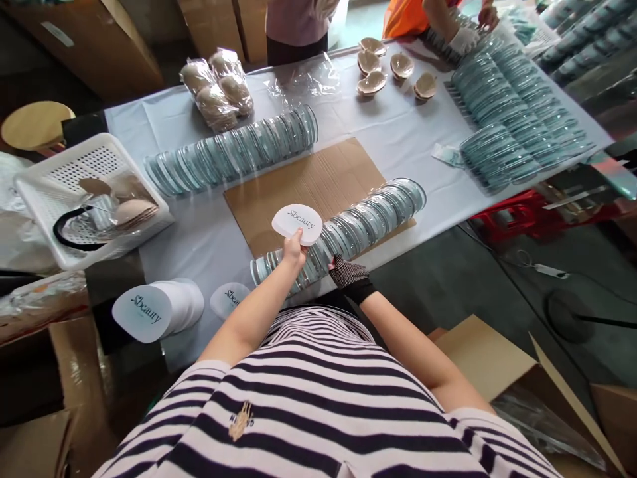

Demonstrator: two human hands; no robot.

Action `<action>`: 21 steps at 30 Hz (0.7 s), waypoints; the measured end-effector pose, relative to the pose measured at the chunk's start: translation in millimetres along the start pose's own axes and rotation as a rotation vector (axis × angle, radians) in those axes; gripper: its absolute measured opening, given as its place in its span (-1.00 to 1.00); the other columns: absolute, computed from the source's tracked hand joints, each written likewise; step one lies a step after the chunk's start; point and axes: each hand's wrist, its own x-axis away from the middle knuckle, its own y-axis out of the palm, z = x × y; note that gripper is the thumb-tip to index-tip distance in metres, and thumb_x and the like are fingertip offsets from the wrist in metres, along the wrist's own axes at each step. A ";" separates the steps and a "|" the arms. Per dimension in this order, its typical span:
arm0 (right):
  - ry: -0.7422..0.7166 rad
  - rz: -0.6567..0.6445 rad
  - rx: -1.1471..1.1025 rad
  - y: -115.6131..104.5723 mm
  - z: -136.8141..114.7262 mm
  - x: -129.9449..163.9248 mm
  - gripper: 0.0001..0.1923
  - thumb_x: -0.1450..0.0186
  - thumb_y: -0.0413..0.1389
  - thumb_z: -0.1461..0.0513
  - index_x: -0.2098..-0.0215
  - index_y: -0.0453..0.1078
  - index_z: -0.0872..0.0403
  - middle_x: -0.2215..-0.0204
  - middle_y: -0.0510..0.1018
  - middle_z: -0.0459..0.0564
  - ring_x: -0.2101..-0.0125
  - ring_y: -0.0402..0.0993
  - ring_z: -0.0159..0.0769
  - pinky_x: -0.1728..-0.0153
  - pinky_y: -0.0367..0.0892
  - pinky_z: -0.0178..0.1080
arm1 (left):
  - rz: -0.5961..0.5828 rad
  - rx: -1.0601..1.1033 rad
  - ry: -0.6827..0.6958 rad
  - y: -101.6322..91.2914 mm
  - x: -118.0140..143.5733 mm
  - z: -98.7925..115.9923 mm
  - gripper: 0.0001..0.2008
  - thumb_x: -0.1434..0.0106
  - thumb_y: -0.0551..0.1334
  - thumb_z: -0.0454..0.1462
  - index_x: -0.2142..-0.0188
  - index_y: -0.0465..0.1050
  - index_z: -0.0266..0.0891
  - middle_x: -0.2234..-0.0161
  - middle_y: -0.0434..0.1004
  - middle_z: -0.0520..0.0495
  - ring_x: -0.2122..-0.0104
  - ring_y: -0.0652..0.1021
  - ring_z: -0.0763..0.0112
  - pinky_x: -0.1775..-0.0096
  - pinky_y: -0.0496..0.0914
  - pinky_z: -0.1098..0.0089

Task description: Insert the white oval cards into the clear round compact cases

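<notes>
1. White card (297,222), printed "beauty": pinched at its near edge by the bare left hand (293,251), fingers closed on it, held just above the near row of cases (343,229).
2. Right hand (348,272), in a dark mesh glove: rests against the near side of the same row, just right of the grip; whether its fingers clasp a case cannot be told.
3. Step in hand, as judged: one card is being brought to a clear case; the next move would call for parting a case from the row and sliding the card in flat.
4. Cardboard sheet (308,182): under and beyond the row.
5. Card stack (156,311): left of the grip, at the table edge.
6. Far row of cases (233,153) and basket (74,192): beyond and left.
7. Another person's gloved hand (465,40): far right, well apart.
</notes>
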 end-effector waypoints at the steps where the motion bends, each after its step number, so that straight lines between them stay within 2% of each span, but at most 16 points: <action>1: 0.005 0.003 0.000 0.0 3.4 2.3 -0.64 -0.45 -0.13 0.07 -0.07 0.29 0.06 0.16 0.61 0.11 0.21 0.57 -0.19 0.32 0.24 -0.30 | -0.001 0.000 -0.003 -0.4 -0.3 -0.4 -0.63 -0.27 0.21 -0.47 -0.06 0.48 -0.24 0.03 0.62 -0.17 0.02 0.60 0.26 0.00 0.51 0.24; 5: 0.006 0.052 0.004 5.1 12.1 4.0 -0.66 -0.47 -0.16 0.08 -0.01 0.35 0.03 0.18 0.62 0.07 0.22 0.57 -0.23 0.36 0.19 -0.32 | -0.004 0.012 -0.008 -1.1 -2.4 -2.3 -0.61 -0.27 0.22 -0.49 -0.07 0.47 -0.26 0.04 0.62 -0.17 0.01 0.60 0.26 -0.03 0.49 0.25; 9: -0.020 0.128 0.020 19.0 8.1 -12.8 -0.63 -0.48 -0.21 0.12 -0.02 0.36 0.05 0.14 0.61 0.09 0.17 0.56 -0.23 0.33 0.20 -0.31 | -0.005 0.021 -0.016 -1.2 -3.4 -2.8 -0.62 -0.26 0.22 -0.49 -0.06 0.48 -0.26 0.05 0.62 -0.18 0.00 0.59 0.24 -0.04 0.49 0.23; 15: -0.039 0.131 -0.024 30.4 5.5 -23.3 -0.59 -0.48 -0.24 0.11 -0.01 0.40 0.03 0.14 0.61 0.13 0.16 0.54 -0.17 0.25 0.26 -0.27 | -0.010 0.056 -0.016 -2.1 -2.3 -2.1 -0.58 -0.23 0.28 -0.48 -0.08 0.47 -0.23 0.01 0.61 -0.19 0.02 0.60 0.22 -0.02 0.50 0.23; 18: -0.013 0.038 -0.303 28.7 7.5 -21.5 -0.67 -0.42 -0.12 0.15 0.04 0.42 0.04 0.20 0.60 0.14 0.21 0.53 -0.19 0.24 0.31 -0.24 | -0.006 0.042 -0.002 -2.0 -2.4 -3.2 -0.59 -0.24 0.26 -0.48 -0.08 0.47 -0.27 0.03 0.61 -0.21 0.03 0.61 0.22 0.00 0.51 0.24; 21: -0.066 -0.199 -0.681 23.2 12.1 -19.4 -0.66 -0.39 -0.09 0.14 -0.02 0.39 0.06 0.43 0.57 0.01 0.43 0.49 -0.30 0.40 0.35 -0.30 | 0.002 0.019 0.038 -0.4 -3.1 -5.4 -0.63 -0.26 0.23 -0.49 -0.06 0.48 -0.31 0.07 0.63 -0.21 0.05 0.62 0.25 0.01 0.51 0.27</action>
